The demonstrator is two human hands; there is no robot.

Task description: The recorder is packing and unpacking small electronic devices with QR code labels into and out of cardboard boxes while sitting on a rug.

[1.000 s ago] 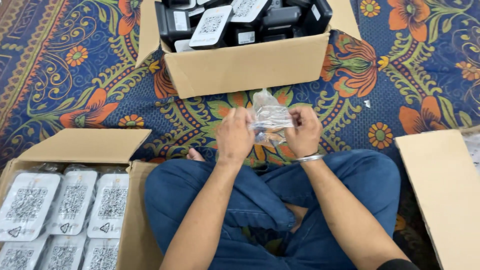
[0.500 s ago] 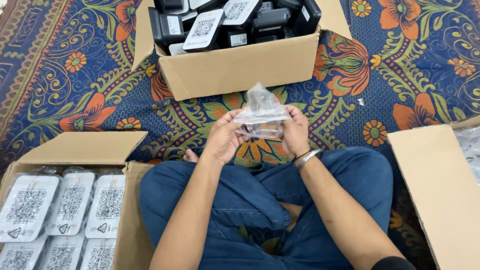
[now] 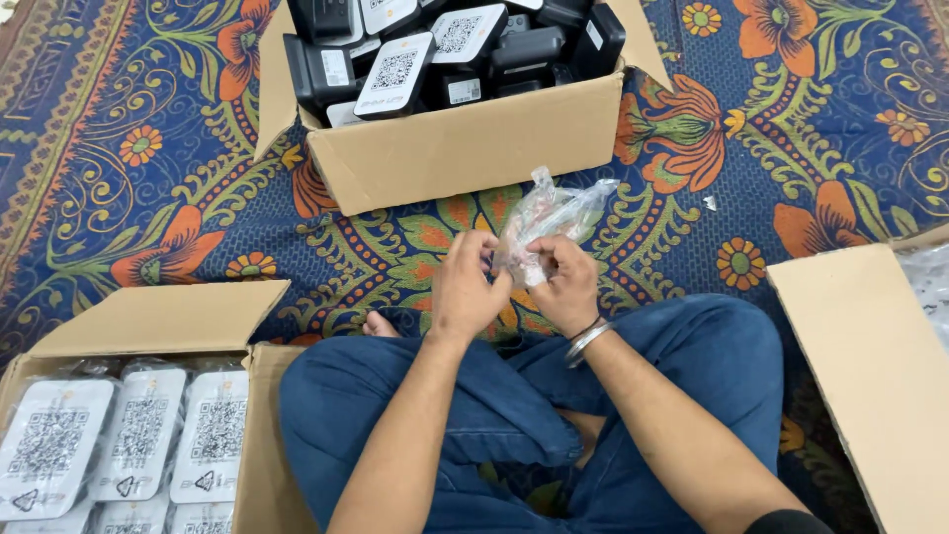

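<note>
Patterned carpet in blue, orange and green covers the floor where you sit cross-legged in blue jeans, and everything lies on it or on your lap.

Your left hand and right hand meet just above your knees, both closed around the lower end of a crumpled clear plastic bag. The fingers of each hand pinch the film from opposite sides; the bag's loose upper end sticks up and away from you, toward the box ahead. Something pale seems to sit inside the bag near your fingertips, but the film is too wrinkled to tell what it is. A metal bangle circles your right wrist.

Straight ahead, close to the bag's tip, stands an open cardboard box packed with black devices, several with white code stickers facing up. At your left knee, touching your leg, is a second open carton holding white-faced devices in clear bags, laid flat in rows. On your right, a cardboard flap juts in beside your right knee, with a bit of clear plastic visible behind it at the frame edge. A small white scrap lies on the carpet to the right of the bag.
</note>
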